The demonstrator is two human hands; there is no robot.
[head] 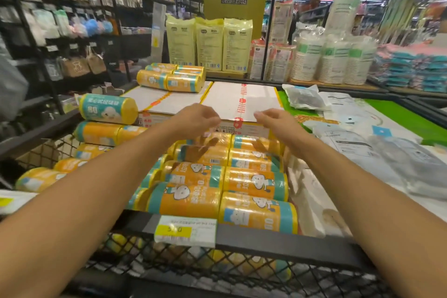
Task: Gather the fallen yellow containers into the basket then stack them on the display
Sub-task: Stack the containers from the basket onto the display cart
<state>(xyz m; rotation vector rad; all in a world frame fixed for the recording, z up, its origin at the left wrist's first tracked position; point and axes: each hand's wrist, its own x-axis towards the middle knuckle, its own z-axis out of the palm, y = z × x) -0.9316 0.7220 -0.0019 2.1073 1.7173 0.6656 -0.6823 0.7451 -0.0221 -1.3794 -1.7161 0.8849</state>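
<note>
A carton with a white top and a strip of red tape is the landmark at the middle of the display bin. Both bare arms reach forward over the bin toward the carton's near edge. The left hand hovers just in front of the carton's near left corner with its fingers loosely bent downward, holding nothing. The right hand hangs just in front of the near right corner, its fingers likewise slack and curled a little, touching nothing (both hands are motion-blurred, so finer detail cannot be told).

The yellow containers lie on their sides in packed rows directly in front of the carton and below the hands, filling the bin up to its dark front rail. More of them are piled to the left of the carton, one teal-labelled roll sitting highest. A bundle of four rests on a second carton, which touches the first on its left.

A price tag hangs on the rail in front of the carton. Behind the carton stand pale yellow packs, and to its right rear, stacks of paper cups. Clear plastic bags lie just right of the carton on a green surface.
</note>
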